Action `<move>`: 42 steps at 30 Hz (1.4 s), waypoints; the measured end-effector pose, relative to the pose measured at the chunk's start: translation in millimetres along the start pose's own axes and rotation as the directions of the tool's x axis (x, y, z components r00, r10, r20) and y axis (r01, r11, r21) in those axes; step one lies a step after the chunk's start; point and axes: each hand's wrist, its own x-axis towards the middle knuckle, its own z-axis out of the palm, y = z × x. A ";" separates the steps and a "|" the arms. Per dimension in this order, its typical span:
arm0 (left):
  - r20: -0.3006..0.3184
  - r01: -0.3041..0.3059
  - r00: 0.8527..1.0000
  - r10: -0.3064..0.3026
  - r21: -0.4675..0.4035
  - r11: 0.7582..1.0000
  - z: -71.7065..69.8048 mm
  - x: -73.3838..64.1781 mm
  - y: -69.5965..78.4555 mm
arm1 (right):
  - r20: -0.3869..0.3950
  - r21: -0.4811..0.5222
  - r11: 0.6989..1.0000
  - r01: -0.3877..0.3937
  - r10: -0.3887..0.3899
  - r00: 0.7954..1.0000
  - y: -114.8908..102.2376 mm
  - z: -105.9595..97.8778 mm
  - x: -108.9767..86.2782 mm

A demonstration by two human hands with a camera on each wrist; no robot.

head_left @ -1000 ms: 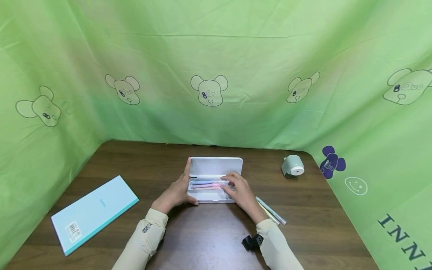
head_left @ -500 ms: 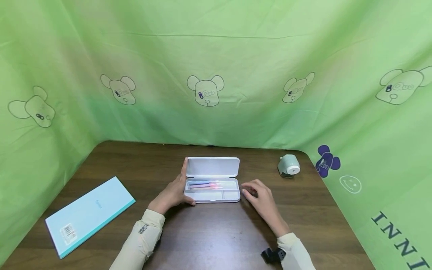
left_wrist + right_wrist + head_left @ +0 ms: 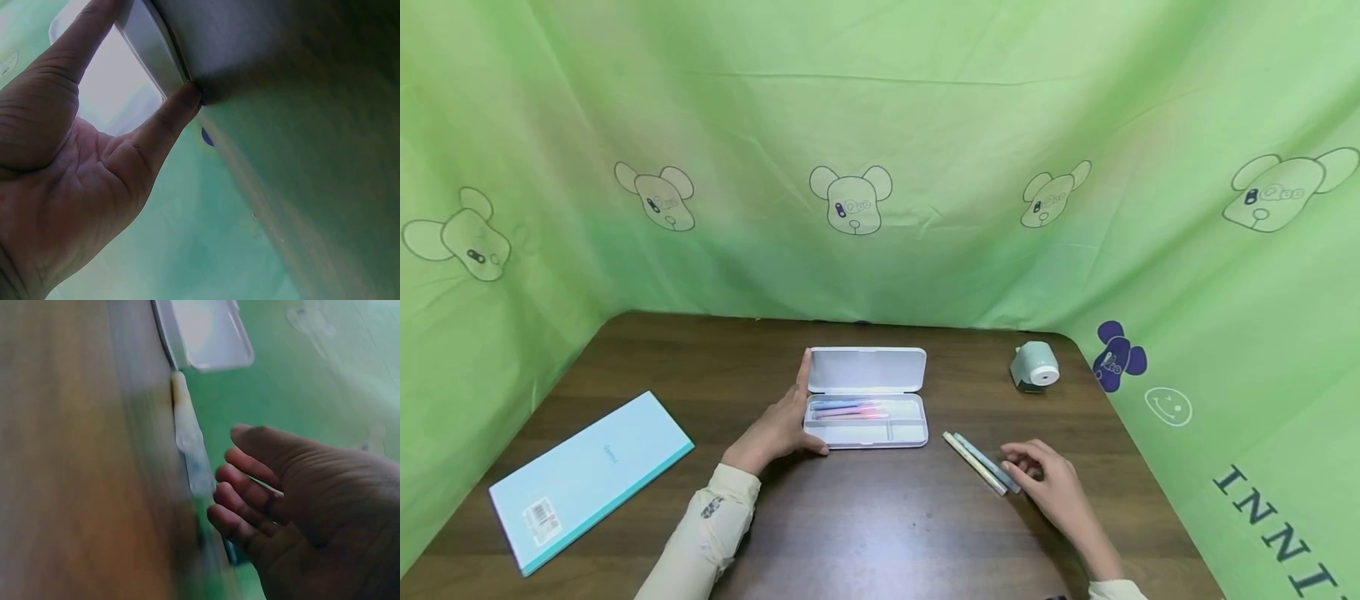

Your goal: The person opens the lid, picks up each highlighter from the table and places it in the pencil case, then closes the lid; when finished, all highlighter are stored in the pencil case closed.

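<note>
A white pencil case (image 3: 850, 432) lies with its lid (image 3: 867, 369) raised, mid-table. Several blue, purple and pink pens (image 3: 846, 410) fill its rear compartment. My left hand (image 3: 777, 425) spans the case's left end, its thumb at the front edge and a straight finger up against the lid. In the left wrist view, thumb and finger touch the case from both sides. To the right of the case, a pale yellow pen (image 3: 974, 463) and a grey-blue pen (image 3: 987, 462) lie side by side. My right hand (image 3: 1051, 482) hovers beside their near ends, fingers loosely bent, holding nothing.
A light blue notebook (image 3: 595, 479) with a barcode label lies at the left of the brown table (image 3: 865, 525). At the back right stands a pale green pencil sharpener (image 3: 1037, 360). Green printed cloth (image 3: 865, 275) hangs around the table's back and sides.
My right hand has left the pencil case, moving right and nearer to me, to the two pens on the table. My left hand has stayed at the case's left end.
</note>
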 end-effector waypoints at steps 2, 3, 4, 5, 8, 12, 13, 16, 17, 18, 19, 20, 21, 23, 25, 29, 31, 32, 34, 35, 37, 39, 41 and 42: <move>-0.006 -0.002 1.000 0.002 0.008 1.000 0.5 0.8 -1.8 | 0.015 0.034 0.999 -0.014 0.014 1.000 1.9 -4.0 -6.7; -0.008 0.000 1.000 0.000 0.009 1.000 0.9 1.3 -3.1 | 0.025 0.046 0.999 -0.019 0.018 1.000 2.6 -5.2 -8.9; -0.006 0.005 1.000 -0.005 0.008 1.000 0.6 1.2 -2.9 | 0.034 0.059 0.998 -0.022 0.020 0.999 3.2 -6.1 -10.6; -0.008 0.009 1.000 -0.009 0.013 1.000 1.6 1.8 -5.0 | 0.042 0.066 0.998 -0.020 0.017 0.999 3.9 -6.5 -11.7; -0.014 0.018 1.000 -0.018 0.017 1.000 3.8 3.0 -9.2 | 0.065 0.058 0.998 0.002 -0.005 0.998 5.2 -6.6 -12.6; -0.016 0.017 1.000 -0.017 0.025 1.000 7.5 5.3 -15.9 | 0.075 0.020 0.999 0.044 -0.045 0.996 6.7 -5.6 -13.3; -0.012 0.019 1.000 -0.019 0.026 0.999 6.9 5.0 -15.1 | 0.072 0.013 0.999 0.052 -0.053 0.996 6.9 -5.2 -13.4; -0.016 0.007 1.000 -0.007 0.030 1.000 6.2 5.2 -14.7 | 0.059 0.007 0.998 0.066 -0.066 0.996 7.0 -3.8 -13.6; -0.014 0.005 1.000 -0.005 0.030 1.000 5.0 4.6 -12.5 | 0.055 0.005 0.998 0.070 -0.070 0.996 6.9 -3.3 -13.9; -0.011 0.001 1.000 0.000 0.025 1.000 3.3 3.3 -9.4 | 0.051 0.002 0.998 0.070 -0.070 0.996 6.8 -2.8 -14.3; -0.006 0.001 1.000 0.000 0.023 1.000 1.2 2.1 -5.7 | 0.047 -0.004 0.998 0.069 -0.069 0.997 6.8 -2.4 -14.8; -0.007 -0.004 1.000 0.004 0.020 1.000 0.8 1.6 -4.8 | 0.043 -0.009 0.998 0.067 -0.067 0.997 6.8 -2.0 -15.3; -0.004 -0.005 1.000 0.005 0.017 1.000 0.4 1.3 -3.5 | 0.038 -0.015 0.998 0.065 -0.064 0.997 6.7 -1.6 -15.8; 0.010 0.004 1.000 -0.004 0.012 1.000 -2.2 -0.4 2.0 | 0.025 -0.029 0.998 0.060 -0.059 0.998 6.7 -0.8 -16.6; 0.017 0.016 1.000 -0.016 0.004 1.000 -4.1 -1.8 7.4 | 0.003 -0.040 0.997 0.061 -0.061 0.998 6.3 0.1 -16.4; 0.020 0.018 1.000 -0.018 -0.002 1.000 -5.3 -2.1 13.7 | -0.063 -0.034 0.996 0.086 -0.088 0.994 5.8 3.5 -13.2; 0.014 0.008 1.000 -0.008 0.007 1.000 -0.7 1.8 6.9 | -0.093 -0.028 0.994 0.109 -0.111 0.989 4.7 6.4 -9.9; 0.009 0.002 1.000 -0.002 0.006 1.000 1.5 3.2 3.1 | -0.104 -0.024 0.993 0.116 -0.118 0.988 3.8 8.1 -7.6; -0.007 -0.003 1.000 0.003 0.012 1.000 4.8 4.9 -2.5 | -0.116 -0.022 0.991 0.131 -0.132 0.984 0.7 11.8 -2.1; -0.001 0.007 1.000 -0.007 0.005 1.000 3.0 3.9 1.1 | -0.119 -0.016 0.990 0.139 -0.140 0.983 -0.9 13.9 1.0; 0.016 0.032 0.999 -0.032 -0.003 0.999 -3.5 -0.9 12.8 | -0.118 -0.008 0.989 0.150 -0.150 0.982 -4.2 18.1 7.3; 0.027 0.060 0.998 -0.060 -0.003 0.998 -11.5 -7.9 28.0 | -0.111 -0.001 0.987 0.164 -0.163 0.980 -6.4 22.4 12.9; 0.049 0.084 0.995 -0.083 -0.007 0.996 -18.6 -12.9 39.4 | -0.105 0.004 0.984 0.178 -0.176 0.979 -7.8 26.6 17.8; 0.042 0.073 0.996 -0.073 0.005 0.997 -16.8 -12.0 34.5 | -0.101 0.004 0.983 0.182 -0.181 0.978 -8.3 28.4 20.1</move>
